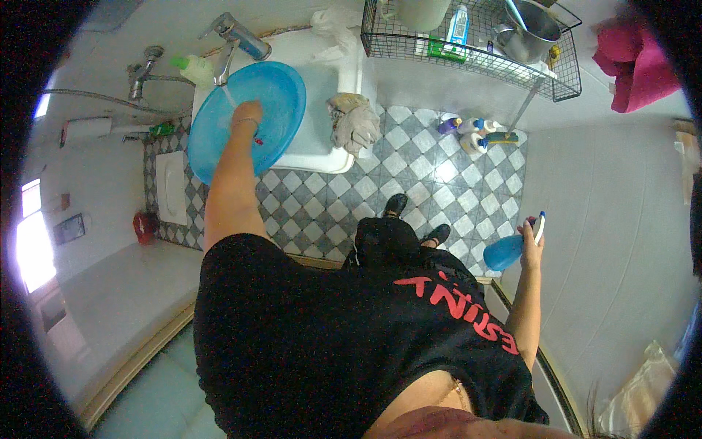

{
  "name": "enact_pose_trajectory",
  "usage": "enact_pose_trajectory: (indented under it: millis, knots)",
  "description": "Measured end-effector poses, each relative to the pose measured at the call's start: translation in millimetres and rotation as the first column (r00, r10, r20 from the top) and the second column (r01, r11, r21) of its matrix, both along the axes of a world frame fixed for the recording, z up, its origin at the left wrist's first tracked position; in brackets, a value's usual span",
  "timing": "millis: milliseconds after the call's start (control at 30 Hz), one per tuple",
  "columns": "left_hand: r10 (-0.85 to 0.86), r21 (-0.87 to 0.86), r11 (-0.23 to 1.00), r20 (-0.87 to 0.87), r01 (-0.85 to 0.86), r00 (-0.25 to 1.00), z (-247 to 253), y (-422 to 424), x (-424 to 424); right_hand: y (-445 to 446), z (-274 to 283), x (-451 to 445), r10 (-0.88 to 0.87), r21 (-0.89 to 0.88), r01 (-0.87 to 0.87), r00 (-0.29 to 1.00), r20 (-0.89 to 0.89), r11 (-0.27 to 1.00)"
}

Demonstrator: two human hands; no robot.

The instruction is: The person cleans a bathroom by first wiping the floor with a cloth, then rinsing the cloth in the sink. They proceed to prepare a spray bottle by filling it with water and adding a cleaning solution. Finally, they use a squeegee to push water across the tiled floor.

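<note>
A large blue plastic basin rests tilted on the white sink. My left hand reaches into it, near a thin stream of water from the chrome faucet; its fingers are too blurred to tell whether they hold something. A small red thing lies in the basin beside my wrist. Out to the right, my right hand grips a blue spray bottle by its neck, close to the white and blue trigger. A crumpled grey-beige cloth hangs over the sink's right edge.
A wire shelf holds a steel mug, a tube and a pitcher. Several bottles stand on the checkered floor below. Left of the sink are a green-capped bottle, a wall tap with a hose, and a squat toilet.
</note>
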State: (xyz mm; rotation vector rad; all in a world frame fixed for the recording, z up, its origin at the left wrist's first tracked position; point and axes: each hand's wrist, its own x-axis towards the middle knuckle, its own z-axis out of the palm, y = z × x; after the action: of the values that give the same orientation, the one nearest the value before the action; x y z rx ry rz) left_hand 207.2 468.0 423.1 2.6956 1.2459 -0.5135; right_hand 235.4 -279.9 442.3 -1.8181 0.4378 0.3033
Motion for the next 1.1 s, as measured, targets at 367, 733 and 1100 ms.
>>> enact_pose_trajectory:
  millis: [367,733,1100]
  knots:
    - [-0.119,0.014,0.993,-0.095,0.121,0.988,13,-15,10,20,-13,6,0.036,0.087,-0.041,0.998,0.059,0.995]
    - [0.033,-0.206,0.978,0.249,0.019,0.968,11,57,-16,24,-4,-7,-0.046,0.053,0.044,0.998,0.044,0.998]
    - [-0.600,0.677,0.726,0.535,0.123,0.596,170,-44,39,26,-7,-19,-0.080,0.068,0.077,0.996,0.038,0.995]
